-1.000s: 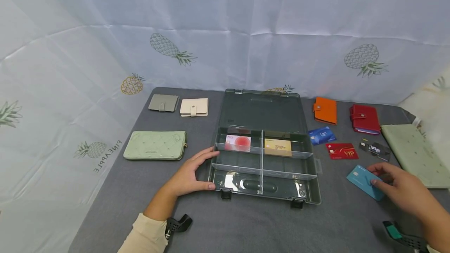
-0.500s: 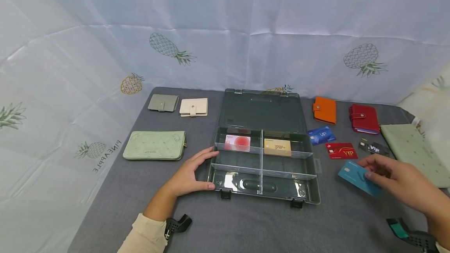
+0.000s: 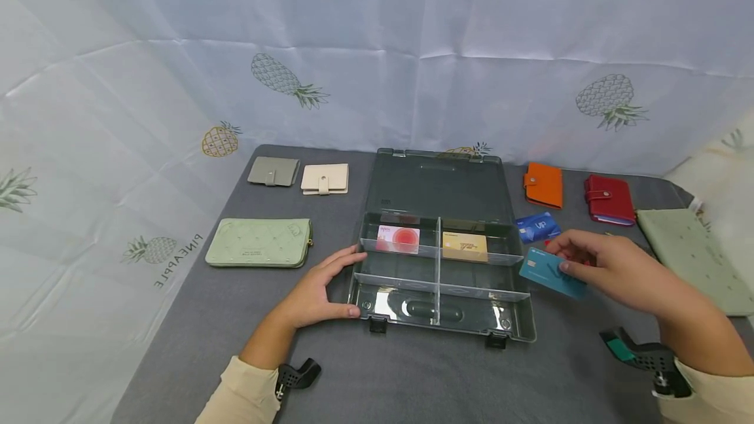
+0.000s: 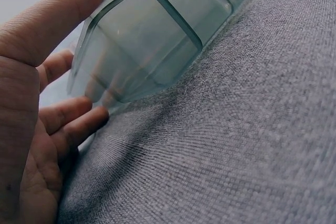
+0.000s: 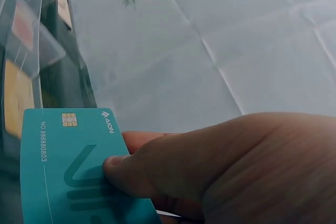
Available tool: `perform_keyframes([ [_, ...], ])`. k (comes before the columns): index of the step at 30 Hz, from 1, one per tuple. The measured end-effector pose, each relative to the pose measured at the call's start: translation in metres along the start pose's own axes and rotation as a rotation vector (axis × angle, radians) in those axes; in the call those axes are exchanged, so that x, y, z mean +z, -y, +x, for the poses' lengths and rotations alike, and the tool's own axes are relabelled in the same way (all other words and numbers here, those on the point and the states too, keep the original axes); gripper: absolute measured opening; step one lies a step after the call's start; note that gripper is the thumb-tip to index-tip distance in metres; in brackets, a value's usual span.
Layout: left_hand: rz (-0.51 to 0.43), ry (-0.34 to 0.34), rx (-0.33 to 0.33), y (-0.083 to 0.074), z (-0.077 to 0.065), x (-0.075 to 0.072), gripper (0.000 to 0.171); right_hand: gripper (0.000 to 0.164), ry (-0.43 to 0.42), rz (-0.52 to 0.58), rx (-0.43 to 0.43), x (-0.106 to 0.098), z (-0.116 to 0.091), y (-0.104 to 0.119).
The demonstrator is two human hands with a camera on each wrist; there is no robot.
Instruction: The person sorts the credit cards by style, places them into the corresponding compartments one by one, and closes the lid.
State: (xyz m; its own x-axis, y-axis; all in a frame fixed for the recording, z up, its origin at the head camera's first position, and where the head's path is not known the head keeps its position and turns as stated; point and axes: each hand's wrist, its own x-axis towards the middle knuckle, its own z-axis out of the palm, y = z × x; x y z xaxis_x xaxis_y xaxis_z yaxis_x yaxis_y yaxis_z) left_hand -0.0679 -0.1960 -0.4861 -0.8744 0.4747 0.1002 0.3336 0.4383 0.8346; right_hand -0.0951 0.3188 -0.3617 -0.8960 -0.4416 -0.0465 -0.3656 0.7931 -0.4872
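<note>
My right hand (image 3: 618, 270) pinches a teal bank card (image 3: 550, 273) by its right end, just off the right wall of the dark clear divided box (image 3: 444, 182). In the right wrist view the thumb lies flat on the card's face (image 5: 58, 156), which shows a chip and number. The box's lid is laid back. A pink-and-white card (image 3: 398, 239) and a gold card (image 3: 465, 247) sit in its two back compartments. My left hand (image 3: 321, 290) rests against the box's left side, fingers spread and thumb at the front corner. In the left wrist view its fingertips touch the box wall (image 4: 142, 51).
Right of the box lie a blue card (image 3: 537, 227), a red card mostly behind my hand, an orange card holder (image 3: 544, 185), a red one (image 3: 610, 199) and a green folder (image 3: 695, 260). At left are grey (image 3: 273, 171) and cream (image 3: 325, 178) holders and a green wallet (image 3: 259, 243).
My right hand has lifted the teal card off the cloth at the right and carried it left to the box's right edge. The left hand and box have stayed put.
</note>
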Motion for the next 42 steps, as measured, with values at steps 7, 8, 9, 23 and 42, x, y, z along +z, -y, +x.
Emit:
perform_keyframes([
  [7,-0.007,0.001,0.001,0.002,-0.001,0.0,0.092,0.022,0.06,0.09,-0.031,0.007,0.033,0.025],
  [8,-0.007,-0.001,0.002,0.002,-0.001,0.0,0.092,0.022,0.071,0.107,-0.037,0.008,0.037,0.029],
  [9,-0.008,-0.001,0.003,0.002,-0.001,0.0,0.092,0.021,0.079,0.123,-0.041,0.009,0.041,0.032],
  [23,-0.011,-0.002,0.003,0.001,0.0,0.0,0.093,0.02,0.122,0.253,-0.154,0.044,0.08,0.073],
  [42,-0.004,0.008,0.007,0.002,0.001,0.0,0.093,0.022,-0.009,0.327,-0.149,0.11,0.13,0.109],
])
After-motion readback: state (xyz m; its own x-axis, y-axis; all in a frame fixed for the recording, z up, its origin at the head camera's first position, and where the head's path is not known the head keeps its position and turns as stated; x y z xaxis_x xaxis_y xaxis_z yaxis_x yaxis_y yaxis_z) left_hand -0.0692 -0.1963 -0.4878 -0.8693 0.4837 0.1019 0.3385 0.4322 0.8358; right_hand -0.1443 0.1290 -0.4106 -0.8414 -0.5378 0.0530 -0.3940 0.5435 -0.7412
